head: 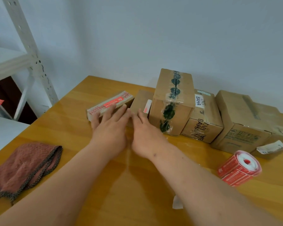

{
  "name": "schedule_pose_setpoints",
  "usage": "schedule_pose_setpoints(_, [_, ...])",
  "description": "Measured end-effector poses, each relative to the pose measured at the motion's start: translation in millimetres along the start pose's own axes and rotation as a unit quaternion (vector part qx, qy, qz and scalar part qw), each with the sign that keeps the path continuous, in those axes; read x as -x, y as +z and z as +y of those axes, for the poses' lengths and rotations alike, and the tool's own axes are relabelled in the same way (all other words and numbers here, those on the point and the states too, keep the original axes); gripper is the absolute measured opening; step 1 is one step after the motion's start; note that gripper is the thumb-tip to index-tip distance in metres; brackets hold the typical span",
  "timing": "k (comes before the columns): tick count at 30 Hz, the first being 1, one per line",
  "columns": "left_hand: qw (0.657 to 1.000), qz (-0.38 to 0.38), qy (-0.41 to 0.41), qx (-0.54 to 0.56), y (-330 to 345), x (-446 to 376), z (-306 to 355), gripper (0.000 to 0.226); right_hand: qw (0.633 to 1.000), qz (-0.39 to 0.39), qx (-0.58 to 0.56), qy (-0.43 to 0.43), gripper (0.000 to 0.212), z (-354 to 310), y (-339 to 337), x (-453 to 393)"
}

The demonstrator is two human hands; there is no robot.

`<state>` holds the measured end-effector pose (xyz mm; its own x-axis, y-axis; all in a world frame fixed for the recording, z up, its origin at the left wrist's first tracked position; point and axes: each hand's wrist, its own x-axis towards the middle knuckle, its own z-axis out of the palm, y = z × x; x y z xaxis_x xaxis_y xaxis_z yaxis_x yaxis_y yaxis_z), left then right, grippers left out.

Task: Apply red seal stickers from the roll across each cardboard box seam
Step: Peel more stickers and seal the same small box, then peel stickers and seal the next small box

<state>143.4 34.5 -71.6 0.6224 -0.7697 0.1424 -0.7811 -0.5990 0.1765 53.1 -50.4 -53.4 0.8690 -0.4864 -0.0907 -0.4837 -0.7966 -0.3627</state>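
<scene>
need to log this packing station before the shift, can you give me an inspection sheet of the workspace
surface: wooden table, glossy, yellow-brown.
job's things: sticker roll lying near the right edge; flat box with a red sticker on top; small box; tall box with taped seam; labelled box; large box at far right.
clutter: folded reddish cloth at left; white paper scrap near the front.
grippers: left hand open, fingers straight on the flat box; right hand open, against the small box.
cables: nothing seen.
surroundings: pale wall; metal shelf at left.
</scene>
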Motion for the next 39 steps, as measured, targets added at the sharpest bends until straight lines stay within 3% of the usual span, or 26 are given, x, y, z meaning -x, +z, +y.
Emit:
schedule_pose_setpoints(3, [0.997, -0.073, -0.022, 0.025, 0.7, -2.1, 6.8, 0.073, 1.0, -0.002, -0.009, -0.005, 0.082, 2.1, 1.8, 2.1])
schedule_pose_setpoints(8, [0.967, 0.005, -0.125, 0.221, -8.2, 14.5, 13.7, 0.051, 0.999, 0.036, -0.012, -0.036, 0.079, 5.7, -3.6, 20.6])
schedule_pose_setpoints(13, [0.865, -0.064, -0.196, 0.457, -20.6, 42.2, 22.2, 0.048, 0.994, 0.076, 0.016, -0.072, 0.057, 7.5, -3.5, 48.2])
schedule_pose_setpoints(16, [0.833, -0.102, -0.191, 0.509, -28.0, 62.0, 29.7, 0.041, 0.991, 0.098, 0.047, -0.076, 0.038, 9.8, -8.0, 67.0])
schedule_pose_setpoints(18, [0.841, -0.096, -0.182, 0.5, -31.1, 71.2, 34.6, 0.032, 0.99, 0.109, 0.058, -0.069, 0.035, 13.3, -11.3, 78.4])
schedule_pose_setpoints(21, [0.891, -0.069, -0.153, 0.422, -34.5, 80.5, 42.4, 0.03, 0.987, 0.145, 0.055, -0.05, 0.038, 21.1, -18.1, 92.7])
schedule_pose_setpoints(24, [0.914, -0.062, -0.115, 0.385, -40.0, 88.9, 57.3, 0.024, 0.984, 0.16, 0.075, -0.004, 0.034, 34.6, -34.4, 105.9])
schedule_pose_setpoints(32, [0.926, -0.092, 0.011, 0.366, -32.1, 98.0, 121.0, 0.025, 0.974, 0.172, 0.07, 0.128, 0.04, 92.4, -76.9, 151.7])
schedule_pose_setpoints(39, [0.932, -0.136, 0.081, 0.326, -18.1, 92.7, 181.5, 0.031, 0.977, 0.142, 0.091, 0.129, 0.02, 140.8, -75.4, 180.2])
